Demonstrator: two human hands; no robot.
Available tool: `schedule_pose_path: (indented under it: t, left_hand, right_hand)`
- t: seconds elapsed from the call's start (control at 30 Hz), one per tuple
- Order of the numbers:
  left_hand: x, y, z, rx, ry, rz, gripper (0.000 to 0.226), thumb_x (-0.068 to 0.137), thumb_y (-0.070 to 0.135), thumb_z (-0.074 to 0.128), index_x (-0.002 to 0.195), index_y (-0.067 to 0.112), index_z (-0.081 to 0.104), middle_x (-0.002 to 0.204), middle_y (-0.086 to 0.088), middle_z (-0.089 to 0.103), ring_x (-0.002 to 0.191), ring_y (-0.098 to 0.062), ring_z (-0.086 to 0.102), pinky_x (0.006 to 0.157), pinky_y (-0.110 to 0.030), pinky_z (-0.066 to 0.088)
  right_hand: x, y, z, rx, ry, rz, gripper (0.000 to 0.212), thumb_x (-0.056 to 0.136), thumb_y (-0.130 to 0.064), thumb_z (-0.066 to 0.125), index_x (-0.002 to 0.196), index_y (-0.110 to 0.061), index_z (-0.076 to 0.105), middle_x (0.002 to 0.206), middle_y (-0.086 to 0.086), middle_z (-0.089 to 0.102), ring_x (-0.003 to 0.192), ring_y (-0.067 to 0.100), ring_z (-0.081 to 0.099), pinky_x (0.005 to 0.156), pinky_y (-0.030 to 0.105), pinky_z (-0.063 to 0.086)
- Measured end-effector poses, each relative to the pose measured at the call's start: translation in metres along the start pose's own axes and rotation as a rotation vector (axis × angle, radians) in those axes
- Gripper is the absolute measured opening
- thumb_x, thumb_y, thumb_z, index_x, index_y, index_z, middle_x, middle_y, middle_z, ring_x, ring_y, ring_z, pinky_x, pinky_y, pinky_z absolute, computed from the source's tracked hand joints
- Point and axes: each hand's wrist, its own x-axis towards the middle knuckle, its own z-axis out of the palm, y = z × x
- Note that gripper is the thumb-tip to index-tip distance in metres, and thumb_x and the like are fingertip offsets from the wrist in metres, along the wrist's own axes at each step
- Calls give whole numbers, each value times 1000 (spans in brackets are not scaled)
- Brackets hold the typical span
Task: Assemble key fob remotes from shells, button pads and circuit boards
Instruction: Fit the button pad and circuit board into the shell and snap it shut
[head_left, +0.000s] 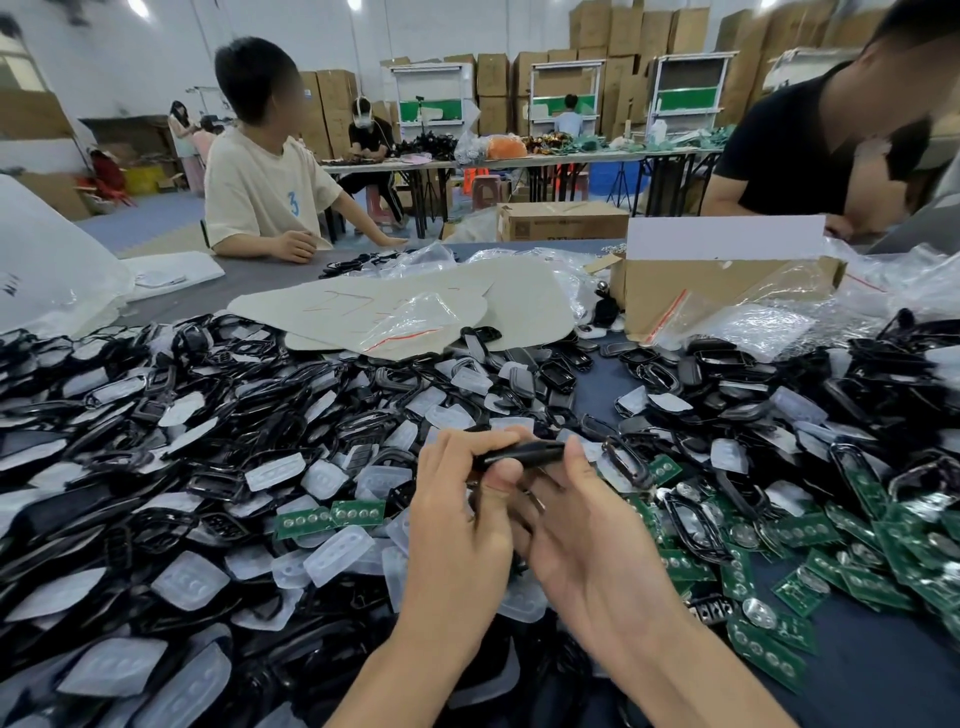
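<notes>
A black key fob shell (524, 453) is held edge-on above the table between both hands. My left hand (462, 514) grips its left end with curled fingers and thumb. My right hand (587, 540) holds its right end, fingers wrapped under it. Black shells and frames (260, 395) lie heaped across the table. Translucent white button pads (337, 556) are mixed in at the left and centre. Green circuit boards (810, 566) are piled at the right, and two lie near the left hand (332, 517).
An open cardboard box (722, 291) and clear plastic bags (779, 322) stand at the back right, flat card sheets (395, 306) at the back centre. One person sits across at the left (265, 171), another leans in at the right (821, 140). Bare dark table shows at lower right (872, 670).
</notes>
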Motion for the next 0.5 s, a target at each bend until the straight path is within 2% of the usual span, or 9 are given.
schedule_pose_path:
  t: [0.1, 0.17, 0.27, 0.37, 0.43, 0.5]
  left_hand:
    - [0, -6, 3, 206, -37, 104, 23, 101, 26, 48, 117, 34, 63, 114, 19, 59, 113, -12, 52, 94, -30, 44]
    - [0, -9, 6, 318, -54, 172, 28, 101, 31, 47, 124, 29, 64, 116, 16, 57, 112, -7, 47, 94, -33, 45]
    - [-1, -14, 11, 357, -27, 208, 33, 99, 34, 50, 124, 24, 67, 110, 11, 59, 105, -11, 49, 89, -36, 49]
    - [1, -15, 16, 296, 1, 184, 31, 94, 33, 54, 119, 25, 71, 104, 14, 57, 100, -12, 52, 87, -30, 47]
    - [1, -13, 18, 258, 33, 165, 31, 91, 32, 55, 116, 26, 73, 101, 18, 56, 97, -10, 52, 85, -25, 45]
    - [0, -11, 20, 217, 57, 137, 32, 89, 32, 53, 114, 28, 73, 98, 18, 57, 95, -8, 51, 82, -22, 46]
  right_hand:
    - [2, -1, -1, 62, 45, 12, 46, 93, -37, 52, 117, -2, 69, 102, 18, 72, 91, 25, 72, 74, 35, 61]
    - [2, -1, 1, 8, 106, -29, 48, 91, -34, 54, 124, 0, 66, 94, 15, 70, 85, 21, 66, 74, 34, 59]
    - [1, 3, 3, -58, 165, -74, 48, 91, -30, 55, 126, 0, 64, 112, 19, 72, 94, 23, 68, 89, 38, 56]
    - [1, 4, 3, -8, 212, -27, 44, 103, -33, 44, 127, -4, 66, 126, 20, 69, 111, 28, 66, 100, 38, 50]
    - [2, 4, 3, 72, 229, 1, 45, 104, -35, 42, 128, -6, 66, 132, 23, 64, 116, 29, 61, 101, 35, 45]
    - [3, 6, 2, 126, 237, 8, 45, 105, -35, 41, 129, -7, 66, 133, 22, 64, 116, 25, 62, 100, 33, 48]
